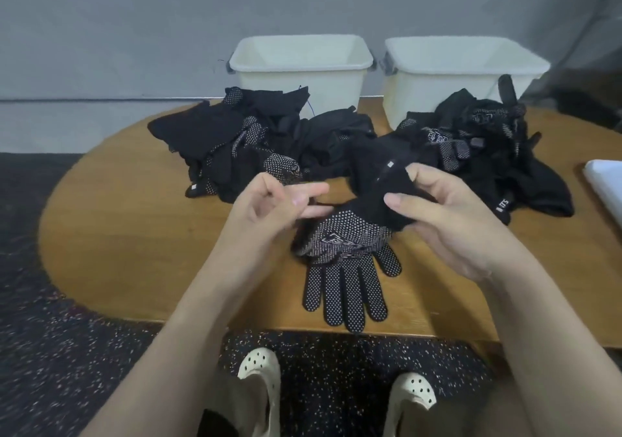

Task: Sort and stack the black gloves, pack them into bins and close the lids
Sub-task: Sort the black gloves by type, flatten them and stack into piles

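**Glove held at cuff above the table, dotted palm toward camera**

I see the right hand [447, 214] with thumb and fingers curled round the cuff end of a black dotted glove [346, 261], pinching the plain knit fabric. The left hand [269, 208] has its ring and little fingers curled in; two fingers extend toward the glove's cuff, tips at the fabric edge. I cannot tell if they actually pinch it.

The glove hangs from the right hand's grip, fingers pointing toward me, over the near middle of the wooden table [128, 241]. Whether its fingertips rest on the wood, I cannot tell.

Behind the hands: left glove pile [235, 140], right glove pile [478, 147], both loose and unsorted. Behind those, left white bin [299, 70] and right white bin [464, 73], lids off. A white object [606, 181] sits at the table's right edge, cropped. Two cream perforated clogs [262, 369] show below, on speckled dark floor.
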Demonstrator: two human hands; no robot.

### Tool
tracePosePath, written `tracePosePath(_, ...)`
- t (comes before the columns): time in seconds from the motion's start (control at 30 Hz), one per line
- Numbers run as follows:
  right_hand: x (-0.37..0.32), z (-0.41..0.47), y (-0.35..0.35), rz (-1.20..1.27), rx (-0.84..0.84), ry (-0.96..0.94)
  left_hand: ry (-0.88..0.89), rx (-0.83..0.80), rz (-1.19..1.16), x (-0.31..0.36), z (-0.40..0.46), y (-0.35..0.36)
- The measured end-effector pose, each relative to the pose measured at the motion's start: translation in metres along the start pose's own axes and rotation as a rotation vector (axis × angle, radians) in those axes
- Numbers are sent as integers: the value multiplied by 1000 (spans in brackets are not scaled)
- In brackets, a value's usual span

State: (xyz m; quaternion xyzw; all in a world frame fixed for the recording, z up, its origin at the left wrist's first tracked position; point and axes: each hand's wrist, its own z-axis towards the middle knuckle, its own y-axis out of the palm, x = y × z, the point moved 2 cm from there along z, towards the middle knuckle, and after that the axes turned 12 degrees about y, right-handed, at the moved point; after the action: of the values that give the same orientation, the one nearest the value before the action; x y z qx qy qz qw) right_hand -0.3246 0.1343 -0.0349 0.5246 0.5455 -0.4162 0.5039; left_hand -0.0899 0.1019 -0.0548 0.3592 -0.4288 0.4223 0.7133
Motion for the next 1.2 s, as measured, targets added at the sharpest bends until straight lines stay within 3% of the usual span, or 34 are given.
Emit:
tracePosePath(0.23, -12, -12, 27, 18, 63, -99, -43, -180, 244, 8, -22, 22)
tracePosePath(0.37, -11, -19, 29, 55, 108, -113, -2, -138, 273, 11, -30, 27)
tracePosePath(0.47, -6, -23, 29, 23, 50, -29, 15, -77, 276, 12, -30, 27)
tracePosePath(0.93, 24, -5, 41, -108, -49, 71, -103, 54, 199, 2, -22, 18)
tracePosePath(1.2, 41, 17, 33, -93, 39, 241, -348, 181, 262, -12, -18, 6)
